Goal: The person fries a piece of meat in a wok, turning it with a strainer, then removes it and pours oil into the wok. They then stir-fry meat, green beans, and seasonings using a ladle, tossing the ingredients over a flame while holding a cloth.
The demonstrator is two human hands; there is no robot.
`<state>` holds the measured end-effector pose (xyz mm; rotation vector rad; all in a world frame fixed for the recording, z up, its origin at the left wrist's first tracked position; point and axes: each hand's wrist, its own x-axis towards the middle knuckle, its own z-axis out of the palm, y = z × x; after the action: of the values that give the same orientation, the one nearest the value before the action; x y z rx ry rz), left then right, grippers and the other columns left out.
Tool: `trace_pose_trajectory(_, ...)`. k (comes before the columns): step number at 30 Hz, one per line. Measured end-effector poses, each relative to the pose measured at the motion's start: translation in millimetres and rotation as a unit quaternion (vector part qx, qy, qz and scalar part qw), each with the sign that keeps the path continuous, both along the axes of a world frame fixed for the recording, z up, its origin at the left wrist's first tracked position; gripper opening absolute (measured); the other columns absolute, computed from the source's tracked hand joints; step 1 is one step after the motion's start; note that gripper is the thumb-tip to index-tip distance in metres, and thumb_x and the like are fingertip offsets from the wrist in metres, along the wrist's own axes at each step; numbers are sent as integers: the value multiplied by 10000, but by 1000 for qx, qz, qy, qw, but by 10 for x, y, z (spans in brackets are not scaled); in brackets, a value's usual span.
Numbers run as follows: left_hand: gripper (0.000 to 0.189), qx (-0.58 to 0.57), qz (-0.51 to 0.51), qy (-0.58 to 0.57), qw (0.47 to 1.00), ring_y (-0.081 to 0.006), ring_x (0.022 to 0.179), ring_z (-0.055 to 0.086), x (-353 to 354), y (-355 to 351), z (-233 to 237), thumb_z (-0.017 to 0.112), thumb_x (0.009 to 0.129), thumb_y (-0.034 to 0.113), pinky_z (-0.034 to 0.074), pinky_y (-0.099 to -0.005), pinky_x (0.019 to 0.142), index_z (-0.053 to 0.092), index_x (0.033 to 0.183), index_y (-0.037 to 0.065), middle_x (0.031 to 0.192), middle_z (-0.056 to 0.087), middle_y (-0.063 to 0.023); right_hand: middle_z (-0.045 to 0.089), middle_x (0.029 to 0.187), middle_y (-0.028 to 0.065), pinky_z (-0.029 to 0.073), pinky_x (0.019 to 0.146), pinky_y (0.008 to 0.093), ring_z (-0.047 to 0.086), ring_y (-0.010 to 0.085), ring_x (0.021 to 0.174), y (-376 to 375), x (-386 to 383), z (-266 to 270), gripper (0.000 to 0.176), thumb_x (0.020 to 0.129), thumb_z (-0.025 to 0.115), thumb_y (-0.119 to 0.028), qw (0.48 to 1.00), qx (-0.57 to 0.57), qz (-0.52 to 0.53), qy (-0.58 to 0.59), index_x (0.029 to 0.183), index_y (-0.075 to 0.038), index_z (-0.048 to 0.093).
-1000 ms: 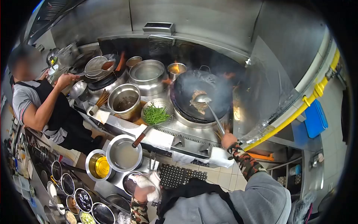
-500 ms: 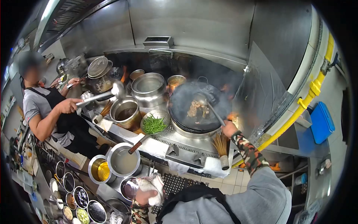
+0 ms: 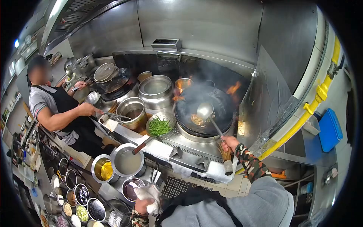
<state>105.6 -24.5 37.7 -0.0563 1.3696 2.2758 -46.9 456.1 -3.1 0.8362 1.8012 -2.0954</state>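
Note:
My right hand (image 3: pixel 229 144) is closed around the handle of a long metal ladle (image 3: pixel 205 110). Its bowl hangs over a smoking black wok (image 3: pixel 225 115), just above some browned food (image 3: pixel 196 120) lying inside. Flames show at the wok's far right and left edges. Down by my body, my left hand (image 3: pixel 143 206) grips a bunched white cloth (image 3: pixel 148 197), beside a steel bowl of dark liquid (image 3: pixel 131 188). Between the wok and a large pot, green vegetables (image 3: pixel 159 126) rest in a perforated strainer (image 3: pixel 169 118) with a wooden handle.
To the left a co-worker (image 3: pixel 56 106) holds a ladle into a pot of brown liquid (image 3: pixel 132 110). A bamboo brush (image 3: pixel 227 160) lies at the stove's front right. Bowls of oil (image 3: pixel 104 169) and cloudy liquid (image 3: pixel 127 162) stand nearer me, with several ingredient containers (image 3: pixel 96 209) at lower left.
My ladle has lifted off the food and turned, with my right hand slightly lower and left. The co-worker's ladle has dropped into the brown-liquid pot. The whole view has shifted slightly.

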Motion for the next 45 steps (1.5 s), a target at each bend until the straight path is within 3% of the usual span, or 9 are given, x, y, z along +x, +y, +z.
trace_pose_trajectory(5,488,-9,15,20,1000,-293,745,620,-25,-79,-27,562,607,112,520,-385,675,492,1056,-65,840,595,-171,423,584,43,319,318,298,376,131,370,-155,194,303,185,918,459,-249,996,76,38,41,918,-76,395)
trace_pose_trajectory(11,477,52,21,-28,998,-286,687,618,-45,-132,-98,559,594,61,521,-369,638,484,1049,-61,797,601,-168,424,556,26,325,309,267,396,117,370,-146,248,-29,219,915,464,-277,972,-203,-58,-108,840,-72,452)
trace_pose_trajectory(15,466,24,-40,-8,999,-284,726,625,-136,-84,-6,574,593,29,523,-362,655,496,1045,-57,822,610,-172,462,594,42,337,312,270,424,129,367,-160,-59,81,215,910,476,-273,977,194,70,48,897,-57,473)
trace_pose_trajectory(23,504,43,-22,-2,999,-284,760,623,-100,-233,-182,583,584,33,520,-367,687,480,1069,-60,862,596,-164,358,491,-2,308,331,282,356,112,370,-281,-88,-138,315,888,519,-340,981,-161,-27,-107,783,-49,459)
trace_pose_trajectory(25,505,60,-24,0,998,-287,764,623,-84,-227,-170,576,585,26,519,-373,689,477,1071,-66,882,592,-161,355,476,1,325,330,288,384,123,372,-255,-98,-151,365,886,512,-354,988,-130,1,-80,729,-28,463)
trace_pose_trajectory(27,513,69,11,-18,997,-286,764,624,-59,-158,-151,576,580,23,518,-375,688,476,1075,-69,877,593,-159,348,466,9,356,339,306,416,138,380,-219,-183,-117,340,895,495,-332,953,268,92,109,763,-20,467)
trace_pose_trajectory(35,492,49,0,-9,999,-275,750,624,-62,-163,-136,574,584,32,515,-358,685,490,1055,-79,847,597,-161,426,559,36,342,315,307,404,146,363,-235,-160,-102,296,913,461,-321,994,-87,-21,-65,795,-50,438)
trace_pose_trajectory(39,484,27,7,-8,1000,-276,742,622,-11,-212,-76,565,595,43,514,-349,686,490,1058,-77,865,607,-166,412,527,33,315,303,271,395,131,352,-235,20,410,223,916,459,-311,960,264,89,8,940,-90,450)
trace_pose_trajectory(45,518,39,3,-17,999,-297,742,622,-62,-269,-193,589,588,103,516,-384,705,497,1073,-51,833,610,-176,479,578,68,353,289,308,445,155,334,90,135,-264,294,909,474,-291,982,174,79,-8,1111,-78,472)
